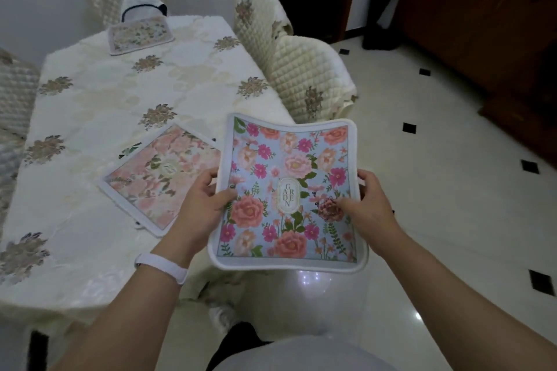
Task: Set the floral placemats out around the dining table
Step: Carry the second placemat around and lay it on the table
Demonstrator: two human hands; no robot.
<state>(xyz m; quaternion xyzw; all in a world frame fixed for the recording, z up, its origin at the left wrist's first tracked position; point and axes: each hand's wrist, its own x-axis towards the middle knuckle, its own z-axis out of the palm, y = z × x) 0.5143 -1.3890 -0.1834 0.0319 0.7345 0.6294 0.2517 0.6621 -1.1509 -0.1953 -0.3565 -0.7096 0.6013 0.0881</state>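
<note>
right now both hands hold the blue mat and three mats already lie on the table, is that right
Not quite. The head view shows only two mats on the table, not three: a pink mat near the person and a pale mat at the far end. The left hand and right hand do hold the blue mat.

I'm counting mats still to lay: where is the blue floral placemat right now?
Head view, centre-right: the blue floral placemat is held between left hand and right hand, off the table edge, just right of the pink placemat.
</note>
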